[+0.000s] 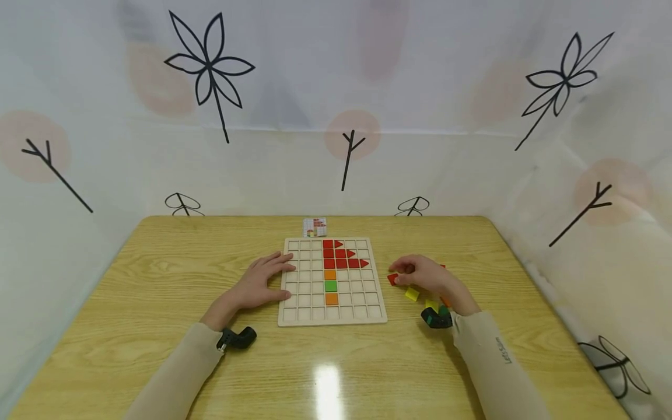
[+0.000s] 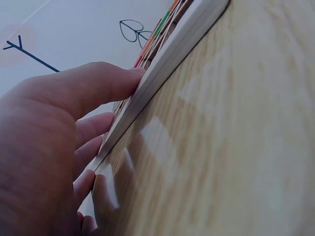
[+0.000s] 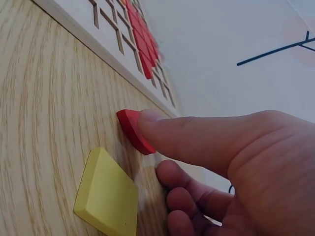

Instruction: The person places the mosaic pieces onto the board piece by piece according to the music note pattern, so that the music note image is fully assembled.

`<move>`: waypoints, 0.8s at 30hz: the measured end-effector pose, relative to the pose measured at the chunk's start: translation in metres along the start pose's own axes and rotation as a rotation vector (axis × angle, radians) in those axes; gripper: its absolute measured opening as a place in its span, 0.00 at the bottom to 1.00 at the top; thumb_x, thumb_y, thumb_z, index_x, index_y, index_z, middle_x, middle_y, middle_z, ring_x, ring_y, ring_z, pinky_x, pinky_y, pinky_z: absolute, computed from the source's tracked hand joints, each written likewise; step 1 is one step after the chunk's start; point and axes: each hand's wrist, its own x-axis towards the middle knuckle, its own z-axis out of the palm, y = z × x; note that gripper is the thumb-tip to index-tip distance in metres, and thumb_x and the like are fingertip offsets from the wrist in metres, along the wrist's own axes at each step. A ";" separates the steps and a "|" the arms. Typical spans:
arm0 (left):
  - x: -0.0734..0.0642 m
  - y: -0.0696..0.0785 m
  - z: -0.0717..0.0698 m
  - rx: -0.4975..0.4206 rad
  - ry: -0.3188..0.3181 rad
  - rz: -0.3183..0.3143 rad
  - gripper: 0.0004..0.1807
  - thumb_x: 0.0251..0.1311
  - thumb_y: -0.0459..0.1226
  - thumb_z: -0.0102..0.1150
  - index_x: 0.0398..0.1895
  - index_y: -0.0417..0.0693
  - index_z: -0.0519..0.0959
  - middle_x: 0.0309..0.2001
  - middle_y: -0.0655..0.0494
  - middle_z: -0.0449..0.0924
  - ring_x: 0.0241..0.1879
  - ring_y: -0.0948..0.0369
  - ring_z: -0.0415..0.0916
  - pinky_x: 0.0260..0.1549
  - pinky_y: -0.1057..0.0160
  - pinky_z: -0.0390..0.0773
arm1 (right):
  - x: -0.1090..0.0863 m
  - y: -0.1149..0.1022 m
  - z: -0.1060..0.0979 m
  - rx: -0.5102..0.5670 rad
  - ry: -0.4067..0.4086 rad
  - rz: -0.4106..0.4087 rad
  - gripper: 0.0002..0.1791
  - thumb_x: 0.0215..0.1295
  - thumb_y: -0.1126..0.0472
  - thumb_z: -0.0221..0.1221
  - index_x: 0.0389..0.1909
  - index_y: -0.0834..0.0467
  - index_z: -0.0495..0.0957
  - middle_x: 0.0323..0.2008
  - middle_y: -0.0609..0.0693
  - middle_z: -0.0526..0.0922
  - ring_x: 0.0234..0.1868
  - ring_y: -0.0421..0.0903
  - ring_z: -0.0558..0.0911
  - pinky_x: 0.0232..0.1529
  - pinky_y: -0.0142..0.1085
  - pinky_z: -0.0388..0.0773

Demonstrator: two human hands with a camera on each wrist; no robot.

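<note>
A square wooden grid board (image 1: 310, 315) lies on the table. Red squares and red pointed pieces (image 1: 339, 254) fill parts of its top three rows, with an orange, a green (image 1: 331, 286) and another orange square in a column below. My left hand (image 1: 257, 284) rests at the board's left edge, fingers spread and thumb tip (image 2: 133, 78) on the rim. To the right of the board, my right hand (image 1: 425, 273) holds a small red piece with a curved edge (image 3: 130, 130) low over the table, thumb on it; the index finger is mostly hidden behind the thumb.
A yellow square (image 3: 110, 196) lies close by the right hand. More loose yellow, orange and green pieces are near the right wrist, partly covered by it. A small printed pattern card (image 1: 314, 227) sits behind the board. Patterned cloth (image 1: 283, 169) surrounds the table (image 1: 157, 280).
</note>
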 end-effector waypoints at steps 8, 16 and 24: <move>-0.001 -0.002 0.002 -0.005 0.007 0.003 0.34 0.59 0.50 0.67 0.67 0.50 0.74 0.76 0.51 0.59 0.76 0.45 0.46 0.68 0.35 0.44 | 0.001 -0.001 0.002 -0.021 0.010 0.008 0.13 0.65 0.63 0.65 0.49 0.61 0.82 0.35 0.51 0.77 0.35 0.49 0.70 0.39 0.40 0.69; 0.000 -0.002 0.003 -0.003 0.013 0.001 0.33 0.59 0.50 0.67 0.67 0.50 0.74 0.76 0.52 0.59 0.76 0.46 0.47 0.68 0.35 0.44 | 0.000 -0.007 0.007 0.008 0.054 0.068 0.10 0.63 0.64 0.67 0.43 0.61 0.82 0.34 0.52 0.76 0.35 0.48 0.71 0.38 0.38 0.69; 0.000 -0.004 0.003 -0.004 0.012 0.006 0.33 0.60 0.51 0.66 0.68 0.50 0.73 0.76 0.52 0.58 0.76 0.45 0.46 0.68 0.34 0.44 | 0.002 -0.006 0.008 0.069 0.076 0.078 0.07 0.64 0.65 0.66 0.38 0.61 0.78 0.34 0.53 0.78 0.35 0.49 0.71 0.37 0.39 0.68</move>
